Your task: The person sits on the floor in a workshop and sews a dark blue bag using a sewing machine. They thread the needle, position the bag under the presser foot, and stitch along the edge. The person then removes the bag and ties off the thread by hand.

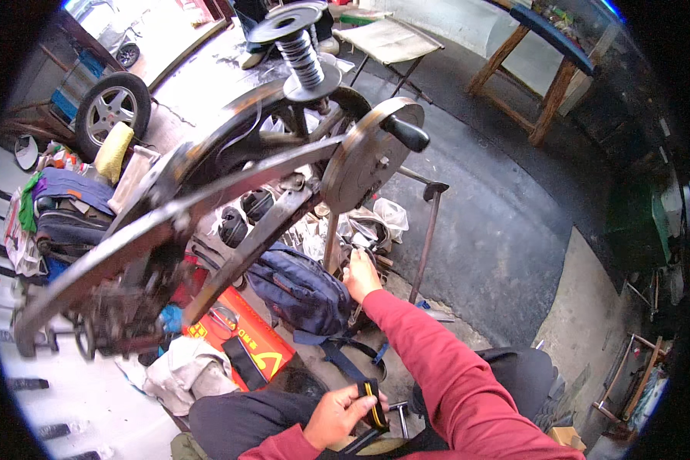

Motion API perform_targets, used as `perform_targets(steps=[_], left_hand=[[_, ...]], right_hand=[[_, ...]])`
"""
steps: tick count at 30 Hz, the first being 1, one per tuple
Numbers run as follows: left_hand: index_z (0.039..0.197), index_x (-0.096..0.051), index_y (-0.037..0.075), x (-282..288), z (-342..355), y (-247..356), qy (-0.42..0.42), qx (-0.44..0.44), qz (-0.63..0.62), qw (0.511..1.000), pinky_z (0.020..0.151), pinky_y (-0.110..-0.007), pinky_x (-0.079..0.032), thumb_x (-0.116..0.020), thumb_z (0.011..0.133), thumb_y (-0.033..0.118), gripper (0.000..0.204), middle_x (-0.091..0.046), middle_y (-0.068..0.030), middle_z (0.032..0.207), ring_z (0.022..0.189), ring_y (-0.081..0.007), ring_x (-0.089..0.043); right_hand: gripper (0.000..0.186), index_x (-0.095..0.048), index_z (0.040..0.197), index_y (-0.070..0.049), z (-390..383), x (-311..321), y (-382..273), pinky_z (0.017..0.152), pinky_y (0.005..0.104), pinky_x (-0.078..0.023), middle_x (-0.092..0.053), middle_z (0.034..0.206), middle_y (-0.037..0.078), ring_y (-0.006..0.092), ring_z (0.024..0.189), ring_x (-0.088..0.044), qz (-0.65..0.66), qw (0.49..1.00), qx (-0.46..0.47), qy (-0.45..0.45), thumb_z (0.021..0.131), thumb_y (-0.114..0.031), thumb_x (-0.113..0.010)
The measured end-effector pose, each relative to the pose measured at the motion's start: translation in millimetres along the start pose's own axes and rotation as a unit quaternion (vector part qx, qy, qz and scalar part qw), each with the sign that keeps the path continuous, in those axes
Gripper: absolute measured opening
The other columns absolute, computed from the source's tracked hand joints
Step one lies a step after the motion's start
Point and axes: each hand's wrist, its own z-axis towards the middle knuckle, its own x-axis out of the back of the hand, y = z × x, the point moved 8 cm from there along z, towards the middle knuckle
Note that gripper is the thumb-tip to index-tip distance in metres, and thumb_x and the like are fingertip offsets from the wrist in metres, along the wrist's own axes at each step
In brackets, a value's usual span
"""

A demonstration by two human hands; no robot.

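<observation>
My left hand (339,415) is low in front of my lap. Its thumb and fingers are closed on a folded black zipper strip (372,406) with a yellow line along it. Farther forward, my right hand (361,276) reaches out with bent fingers pressed together, over the right end of a dark blue backpack (299,290). What those fingers hold, if anything, is too small to make out. Above and left of it stands a hand-cranked sewing machine (207,188) with a round wheel (360,157), a black crank knob (408,135) and a thread spool (300,61).
Loose parts and bags (387,218) crowd the floor behind my right hand. A red box (261,345) and a pale cloth (192,372) lie left of my knees. A thin metal stand (428,238) rises to the right. Farther back are a folding stool (391,40) and a car wheel (113,113).
</observation>
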Motion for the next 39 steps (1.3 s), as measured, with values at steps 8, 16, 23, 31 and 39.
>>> perform_targets(steps=[8, 16, 23, 31, 39], left_hand=[[0.125, -0.060, 0.005, 21.6, -39.2, 26.0, 0.080, -0.169, -0.209, 0.960, 0.092, -0.047, -0.058, -0.053, 0.106, 0.031, 0.033, -0.070, -0.0126, 0.112, 0.107, -0.0303, -0.070], [0.127, -0.062, 0.006, 54.0, -86.5, 57.6, 0.141, -0.305, -0.280, 0.899, 0.081, -0.043, -0.060, -0.057, 0.105, 0.031, 0.034, -0.070, -0.0066, 0.109, 0.105, -0.0261, -0.070], [0.122, -0.063, 0.008, 92.0, -125.3, 82.0, 0.194, -0.379, -0.291, 0.857, 0.093, -0.049, -0.055, -0.056, 0.105, 0.029, 0.028, -0.068, -0.0071, 0.109, 0.111, -0.0268, -0.067], [0.120, -0.059, 0.005, 64.8, -138.0, 74.8, 0.205, -0.406, -0.311, 0.835, 0.095, -0.050, -0.057, -0.049, 0.107, 0.020, 0.021, -0.069, -0.0150, 0.111, 0.110, -0.0346, -0.068], [0.116, -0.061, 0.004, 141.7, -67.4, 72.3, 0.184, -0.277, -0.150, 0.931, 0.082, -0.041, -0.059, -0.052, 0.107, 0.035, 0.033, -0.073, -0.0135, 0.105, 0.099, -0.0284, -0.073]], right_hand=[[0.033, -0.071, 0.112, 0.003, -88.2, 76.4, -54.8, 0.077, 0.0319, -0.057, -0.075, 0.098, 0.008, 0.0140, 0.081, -0.070, 0.377, 0.921, -0.071, -0.072, 0.102, -0.028, -0.063], [0.059, -0.049, 0.143, 0.000, -266.0, 121.6, -178.1, 0.086, 0.0345, -0.055, -0.065, 0.116, 0.005, 0.0144, 0.102, -0.063, 0.463, 0.794, 0.064, -0.389, 0.104, -0.042, -0.061], [0.030, -0.065, 0.127, -0.002, -319.9, 87.4, -184.6, 0.086, 0.0277, -0.051, -0.069, 0.099, 0.000, 0.0099, 0.092, -0.063, 0.401, 0.767, 0.098, -0.492, 0.100, -0.016, -0.068], [0.047, -0.053, 0.133, 0.004, -313.3, 83.3, -205.7, 0.103, 0.0363, -0.047, -0.065, 0.124, 0.014, 0.0181, 0.119, -0.059, 0.496, 0.770, 0.118, -0.383, 0.098, -0.020, -0.071], [0.029, -0.069, 0.107, 0.002, -316.9, 165.2, -185.7, 0.050, 0.0253, -0.039, -0.055, 0.063, -0.001, 0.0057, 0.054, -0.049, 0.373, 0.862, 0.069, -0.337, 0.108, -0.023, -0.054]])
